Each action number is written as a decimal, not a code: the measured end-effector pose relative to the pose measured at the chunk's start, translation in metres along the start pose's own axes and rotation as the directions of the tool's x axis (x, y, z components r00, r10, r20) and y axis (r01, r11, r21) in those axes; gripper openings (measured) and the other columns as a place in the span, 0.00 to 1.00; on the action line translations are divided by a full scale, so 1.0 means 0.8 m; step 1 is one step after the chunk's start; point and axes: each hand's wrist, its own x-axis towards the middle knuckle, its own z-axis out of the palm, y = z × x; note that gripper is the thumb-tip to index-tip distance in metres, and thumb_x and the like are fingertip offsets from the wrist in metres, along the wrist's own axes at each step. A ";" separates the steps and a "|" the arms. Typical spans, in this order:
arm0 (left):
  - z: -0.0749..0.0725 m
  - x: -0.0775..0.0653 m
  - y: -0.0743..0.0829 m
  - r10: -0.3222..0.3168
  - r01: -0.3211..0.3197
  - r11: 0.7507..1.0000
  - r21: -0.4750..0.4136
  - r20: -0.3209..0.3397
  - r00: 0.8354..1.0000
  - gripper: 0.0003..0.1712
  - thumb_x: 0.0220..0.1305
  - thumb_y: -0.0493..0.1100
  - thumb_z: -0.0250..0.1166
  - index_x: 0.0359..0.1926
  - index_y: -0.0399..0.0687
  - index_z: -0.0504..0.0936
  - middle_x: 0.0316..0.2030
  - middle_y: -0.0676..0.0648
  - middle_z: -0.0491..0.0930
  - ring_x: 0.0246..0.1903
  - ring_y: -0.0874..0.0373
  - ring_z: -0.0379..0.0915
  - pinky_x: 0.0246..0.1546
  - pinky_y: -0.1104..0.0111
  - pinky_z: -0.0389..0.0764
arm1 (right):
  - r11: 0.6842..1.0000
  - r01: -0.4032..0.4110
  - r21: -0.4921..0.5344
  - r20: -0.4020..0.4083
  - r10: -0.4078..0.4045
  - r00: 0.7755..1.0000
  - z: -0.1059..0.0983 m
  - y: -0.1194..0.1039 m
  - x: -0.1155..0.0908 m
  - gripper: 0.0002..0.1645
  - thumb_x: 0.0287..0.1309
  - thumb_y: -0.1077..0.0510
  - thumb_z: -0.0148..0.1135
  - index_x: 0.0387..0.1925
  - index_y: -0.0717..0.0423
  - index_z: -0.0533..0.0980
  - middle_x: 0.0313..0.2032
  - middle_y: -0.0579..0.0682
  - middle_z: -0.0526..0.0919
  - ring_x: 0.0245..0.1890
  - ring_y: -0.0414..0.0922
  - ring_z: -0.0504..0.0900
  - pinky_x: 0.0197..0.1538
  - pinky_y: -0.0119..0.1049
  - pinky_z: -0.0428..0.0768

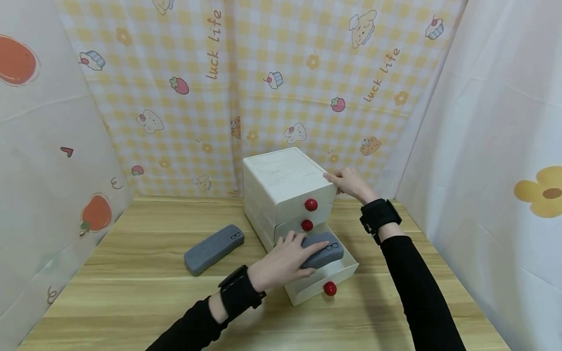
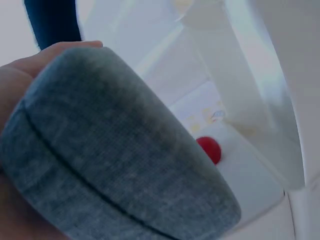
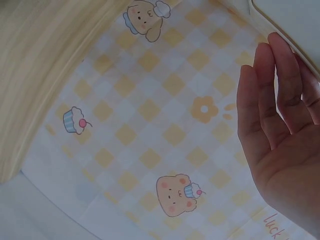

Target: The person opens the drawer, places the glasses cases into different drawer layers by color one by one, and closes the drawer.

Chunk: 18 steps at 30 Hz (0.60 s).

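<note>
My left hand grips a grey glasses case over the pulled-out bottom drawer of a white cabinet. In the left wrist view the fabric-covered case fills much of the picture, the hand wrapped round its end. My right hand rests at the upper right edge of the cabinet. The right wrist view has that hand with its fingers extended along the cabinet's side. A second grey glasses case, with a small glasses mark, lies on the table left of the cabinet.
Red round knobs mark the top drawer, the middle drawer and the bottom one. The wooden table ends at a yellow checked curtain behind; white curtains hang on both sides.
</note>
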 end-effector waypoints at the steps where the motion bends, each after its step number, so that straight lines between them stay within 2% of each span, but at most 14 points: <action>1: 0.005 0.007 0.002 0.001 -0.001 1.000 0.024 0.005 1.000 0.38 0.63 0.56 0.61 0.71 0.65 0.58 0.60 0.38 0.69 0.55 0.47 0.65 0.50 0.53 0.73 | 1.000 -0.011 -0.002 0.002 0.011 1.000 0.000 0.001 0.000 0.30 0.66 0.37 0.47 0.32 0.56 0.81 0.27 0.58 0.83 0.29 0.48 0.78 0.34 0.34 0.71; 5: 0.026 0.034 0.005 -0.009 0.003 0.992 0.129 0.043 0.999 0.38 0.63 0.57 0.61 0.71 0.69 0.57 0.60 0.40 0.69 0.57 0.46 0.66 0.51 0.52 0.74 | 1.000 -0.022 -0.013 0.001 0.022 1.000 0.001 0.003 0.001 0.29 0.67 0.38 0.47 0.33 0.57 0.81 0.28 0.60 0.83 0.28 0.45 0.77 0.34 0.34 0.71; 9: 0.042 0.052 0.005 -0.018 0.004 0.976 0.217 0.064 0.998 0.37 0.62 0.58 0.61 0.70 0.70 0.59 0.56 0.41 0.72 0.55 0.48 0.67 0.50 0.56 0.75 | 1.000 -0.019 -0.009 -0.009 0.019 1.000 0.002 0.002 0.000 0.29 0.67 0.39 0.48 0.31 0.58 0.81 0.27 0.60 0.83 0.27 0.46 0.78 0.33 0.34 0.71; 13: 0.050 0.064 0.003 -0.035 0.018 0.957 0.289 0.054 0.998 0.36 0.62 0.59 0.61 0.70 0.69 0.60 0.52 0.43 0.74 0.51 0.52 0.68 0.47 0.60 0.76 | 1.000 -0.028 0.002 -0.008 0.028 1.000 0.003 0.002 0.001 0.29 0.66 0.38 0.48 0.28 0.57 0.80 0.26 0.60 0.81 0.28 0.49 0.77 0.31 0.35 0.69; 18: 0.057 0.072 0.005 -0.052 0.032 0.924 0.381 0.043 0.998 0.35 0.63 0.59 0.59 0.70 0.70 0.60 0.51 0.43 0.76 0.49 0.54 0.69 0.45 0.65 0.78 | 0.999 -0.034 0.018 -0.003 0.034 0.999 0.002 0.002 0.002 0.29 0.66 0.39 0.48 0.29 0.58 0.79 0.27 0.60 0.81 0.27 0.47 0.76 0.32 0.35 0.69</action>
